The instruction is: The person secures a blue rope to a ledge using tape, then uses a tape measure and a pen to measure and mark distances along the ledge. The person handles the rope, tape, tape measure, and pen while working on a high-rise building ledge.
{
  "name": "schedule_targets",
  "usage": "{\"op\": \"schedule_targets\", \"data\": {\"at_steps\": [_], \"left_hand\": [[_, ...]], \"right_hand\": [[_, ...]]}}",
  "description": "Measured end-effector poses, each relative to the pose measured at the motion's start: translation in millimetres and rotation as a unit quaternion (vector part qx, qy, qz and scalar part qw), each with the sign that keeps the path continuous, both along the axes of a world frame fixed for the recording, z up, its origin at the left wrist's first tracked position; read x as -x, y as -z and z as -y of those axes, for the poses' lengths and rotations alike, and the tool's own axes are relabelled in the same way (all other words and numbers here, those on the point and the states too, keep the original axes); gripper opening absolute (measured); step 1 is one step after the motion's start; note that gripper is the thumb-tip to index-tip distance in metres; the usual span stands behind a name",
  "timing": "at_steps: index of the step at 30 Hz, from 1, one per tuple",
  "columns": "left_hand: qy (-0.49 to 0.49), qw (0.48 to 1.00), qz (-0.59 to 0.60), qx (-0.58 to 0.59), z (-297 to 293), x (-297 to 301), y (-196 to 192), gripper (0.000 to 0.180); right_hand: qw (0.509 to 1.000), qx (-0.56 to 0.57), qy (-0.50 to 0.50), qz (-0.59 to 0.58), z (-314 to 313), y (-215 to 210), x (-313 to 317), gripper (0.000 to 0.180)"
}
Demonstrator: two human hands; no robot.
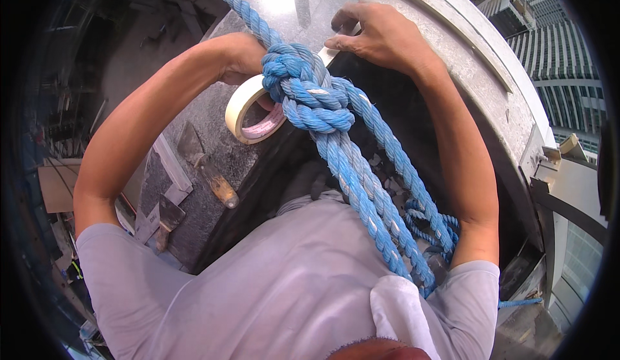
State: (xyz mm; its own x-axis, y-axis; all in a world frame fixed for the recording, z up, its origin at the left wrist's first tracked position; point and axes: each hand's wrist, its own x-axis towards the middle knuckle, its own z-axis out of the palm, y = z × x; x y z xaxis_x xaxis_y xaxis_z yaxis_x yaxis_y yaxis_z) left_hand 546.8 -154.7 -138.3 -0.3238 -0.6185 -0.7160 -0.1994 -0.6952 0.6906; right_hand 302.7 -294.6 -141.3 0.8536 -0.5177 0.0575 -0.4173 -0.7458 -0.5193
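My left hand (244,58) reaches behind the thick blue rope knot (307,89), which hides most of its fingers. It holds a roll of cream masking tape (237,111), with a fingertip showing inside the ring. A pale strip of tape (328,55) comes out beyond the knot along the edge of the grey stone ledge (316,11). At that strip, the thumb and bent fingers of my right hand (378,37) close on the tape near the ledge edge. The blue rope passes between my arms, in front of my chest.
On the slab at left lie a pointed trowel (210,173), a smaller scraper (169,221) and a light metal strip (171,163). Coiled blue rope (439,227) hangs by my right elbow. Tall buildings (562,69) stand far below at right, past the ledge.
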Motion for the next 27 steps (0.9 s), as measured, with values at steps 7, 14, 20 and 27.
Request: {"op": "schedule_targets", "data": {"at_steps": [7,14,20,27], "left_hand": [[0.000,0.999,-0.036,0.003,-0.1,2.2,-8.9,0.041],[-0.076,0.996,0.046,0.029,-18.5,9.4,-20.5,0.039],[0.024,0.980,0.157,0.124,-21.3,8.1,-29.0,0.032],[0.005,0.978,0.098,0.186,-23.8,18.7,-30.7,0.027]], "right_hand": [[0.993,0.096,0.048,-0.051,-22.4,-0.4,-6.8,0.057],[0.991,0.093,0.065,-0.073,-26.4,-1.8,-12.7,0.060],[0.993,0.087,0.069,-0.046,-30.8,0.2,-10.8,0.059],[0.992,0.083,0.078,-0.055,-30.0,2.2,-11.2,0.056]]}}
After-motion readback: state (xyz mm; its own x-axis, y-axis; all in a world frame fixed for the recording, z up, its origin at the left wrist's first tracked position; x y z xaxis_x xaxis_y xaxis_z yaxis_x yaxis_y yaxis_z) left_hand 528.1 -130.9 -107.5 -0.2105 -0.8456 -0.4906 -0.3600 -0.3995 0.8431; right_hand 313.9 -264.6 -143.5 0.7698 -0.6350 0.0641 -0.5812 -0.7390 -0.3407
